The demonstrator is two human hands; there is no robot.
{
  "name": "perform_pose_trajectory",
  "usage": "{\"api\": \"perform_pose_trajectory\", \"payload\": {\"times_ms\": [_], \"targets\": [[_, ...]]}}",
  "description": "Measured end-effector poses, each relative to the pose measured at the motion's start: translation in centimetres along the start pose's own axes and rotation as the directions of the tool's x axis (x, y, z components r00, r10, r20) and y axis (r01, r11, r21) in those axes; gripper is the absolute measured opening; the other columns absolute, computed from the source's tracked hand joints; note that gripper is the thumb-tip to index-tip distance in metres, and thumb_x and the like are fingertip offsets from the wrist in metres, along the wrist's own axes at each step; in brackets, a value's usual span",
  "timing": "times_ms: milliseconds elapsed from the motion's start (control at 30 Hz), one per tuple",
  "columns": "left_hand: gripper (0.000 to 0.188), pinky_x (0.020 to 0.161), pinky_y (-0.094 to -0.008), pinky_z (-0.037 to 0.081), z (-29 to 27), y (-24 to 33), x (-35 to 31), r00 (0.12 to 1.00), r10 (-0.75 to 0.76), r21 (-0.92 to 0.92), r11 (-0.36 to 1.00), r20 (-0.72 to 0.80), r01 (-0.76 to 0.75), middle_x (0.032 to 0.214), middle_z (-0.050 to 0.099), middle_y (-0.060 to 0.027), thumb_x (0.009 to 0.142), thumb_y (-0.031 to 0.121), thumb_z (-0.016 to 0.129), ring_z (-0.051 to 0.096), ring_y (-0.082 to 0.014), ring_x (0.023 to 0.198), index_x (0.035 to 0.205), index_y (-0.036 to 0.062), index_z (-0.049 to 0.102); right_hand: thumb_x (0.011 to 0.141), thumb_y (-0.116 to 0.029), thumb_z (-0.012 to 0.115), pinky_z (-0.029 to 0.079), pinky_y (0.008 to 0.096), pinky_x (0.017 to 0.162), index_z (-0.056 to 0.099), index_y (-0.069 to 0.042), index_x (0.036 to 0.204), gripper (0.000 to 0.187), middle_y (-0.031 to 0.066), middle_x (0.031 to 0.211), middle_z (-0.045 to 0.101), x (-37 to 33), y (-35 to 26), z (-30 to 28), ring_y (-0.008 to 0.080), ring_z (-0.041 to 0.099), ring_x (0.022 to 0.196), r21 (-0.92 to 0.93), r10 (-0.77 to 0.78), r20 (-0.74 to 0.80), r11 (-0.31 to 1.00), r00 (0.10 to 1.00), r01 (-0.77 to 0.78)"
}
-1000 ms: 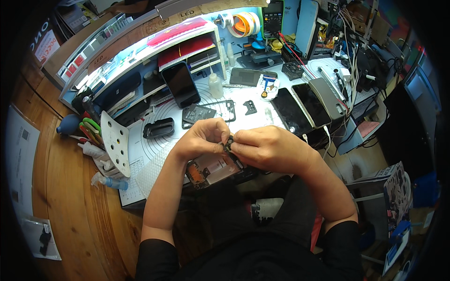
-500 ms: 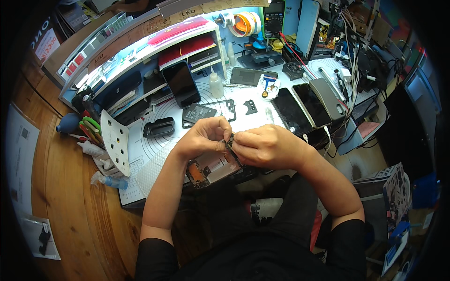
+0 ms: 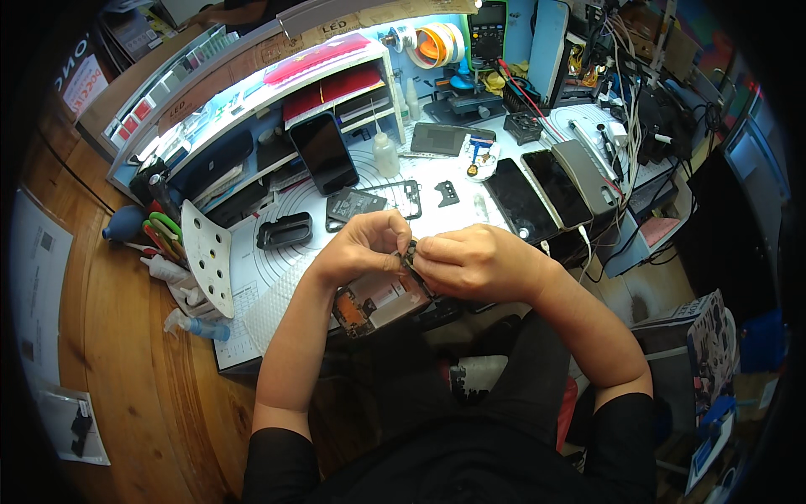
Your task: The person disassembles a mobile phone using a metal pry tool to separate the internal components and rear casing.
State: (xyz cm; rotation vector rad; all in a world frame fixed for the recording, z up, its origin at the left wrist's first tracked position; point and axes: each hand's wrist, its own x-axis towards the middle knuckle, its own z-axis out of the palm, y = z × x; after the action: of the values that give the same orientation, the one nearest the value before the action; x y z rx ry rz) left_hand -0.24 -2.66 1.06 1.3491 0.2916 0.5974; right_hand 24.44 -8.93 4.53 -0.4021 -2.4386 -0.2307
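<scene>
Black and small, the part (image 3: 410,255) sits pinched by both my left hand (image 3: 359,249) and right hand (image 3: 472,264), near the opened phone (image 3: 388,301) at the tabletop's (image 3: 243,270) near edge; uneven finger pressure could bend or drop it.

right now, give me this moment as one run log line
left hand: pinching small dark part | right hand: pinching same part | beneath: opened phone | off left: black tray

Near are one left hand (image 3: 359,245), one right hand (image 3: 480,262), one small dark part (image 3: 410,254), one opened phone (image 3: 395,304); farther left, one propped phone (image 3: 325,153); right, two dark-screened phones (image 3: 556,186).
</scene>
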Motion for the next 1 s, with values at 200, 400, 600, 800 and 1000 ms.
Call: {"api": "perform_pose_trajectory", "payload": {"times_ms": [200, 400, 600, 800, 1000], "targets": [[0.028, 0.083, -0.0282, 0.054, 0.0, -0.1, 0.0, 1.000, 0.000, 0.000, 1.000, -0.005, 0.000, 0.095, 0.068, -0.0020, 0.081, -0.008, 0.080, 0.066, -0.0123, 0.091, 0.098, 0.0040, 0.062, 0.079, -0.015, 0.074, 0.057, 0.0325, 0.059, 0.061, -0.007, 0.079, 0.015, 0.0030, 0.081, 0.052, -0.1, 0.0, 0.3, 0.0170, 0.065, 0.071, -0.015, 0.006, -0.008, 1.000, 1.000, -0.006], [0.028, 0.083, -0.0283, 0.054, 0.1, 0.0, 0.1, 1.000, 0.007, 0.015, 1.000, -0.022, -0.006, 0.095, 0.068, -0.0022, 0.081, -0.008, 0.080, 0.066, -0.0119, 0.091, 0.097, 0.0044, 0.061, 0.079, -0.015, 0.074, 0.057, 0.0322, 0.059, 0.063, -0.007, 0.079, 0.014, 0.0027, 0.082, 0.052, -0.2, 0.1, 0.9, 0.0162, 0.065, 0.072, -0.008, 0.001, -0.059, 1.000, 0.998, -0.001], [0.028, 0.083, -0.0282, 0.054, 0.1, 0.0, 0.1, 1.000, 0.006, 0.007, 1.000, -0.018, -0.006, 0.093, 0.070, -0.0031, 0.081, -0.008, 0.080, 0.067, -0.0121, 0.090, 0.097, 0.0047, 0.061, 0.078, -0.015, 0.075, 0.057, 0.0324, 0.060, 0.063, -0.006, 0.079, 0.015, 0.0028, 0.082, 0.052, -0.3, 0.1, 1.1, 0.0163, 0.064, 0.072, 0.013, 0.005, -0.068, 1.000, 0.998, -0.004], [0.027, 0.082, -0.0288, 0.054, 0.1, 0.0, 0.2, 1.000, -0.004, -0.007, 1.000, -0.021, 0.004, 0.094, 0.070, -0.0040, 0.082, -0.008, 0.080, 0.068, -0.0128, 0.089, 0.097, 0.0044, 0.061, 0.078, -0.014, 0.075, 0.058, 0.0327, 0.060, 0.062, -0.006, 0.079, 0.015, 0.0030, 0.083, 0.052, -0.4, 0.1, 1.3, 0.0166, 0.065, 0.072, 0.040, 0.018, -0.080, 0.999, 0.997, -0.015], [0.027, 0.083, -0.0295, 0.055, 0.0, -0.1, 0.1, 1.000, -0.021, -0.032, 0.999, -0.010, 0.020, 0.095, 0.069, -0.0044, 0.081, -0.008, 0.080, 0.068, -0.0138, 0.090, 0.096, 0.0038, 0.062, 0.078, -0.013, 0.076, 0.058, 0.0344, 0.061, 0.061, -0.006, 0.080, 0.016, 0.0043, 0.082, 0.053, -0.3, 0.3, 1.4, 0.0197, 0.065, 0.071, 0.099, 0.047, -0.109, 0.994, 0.993, -0.036]]}}
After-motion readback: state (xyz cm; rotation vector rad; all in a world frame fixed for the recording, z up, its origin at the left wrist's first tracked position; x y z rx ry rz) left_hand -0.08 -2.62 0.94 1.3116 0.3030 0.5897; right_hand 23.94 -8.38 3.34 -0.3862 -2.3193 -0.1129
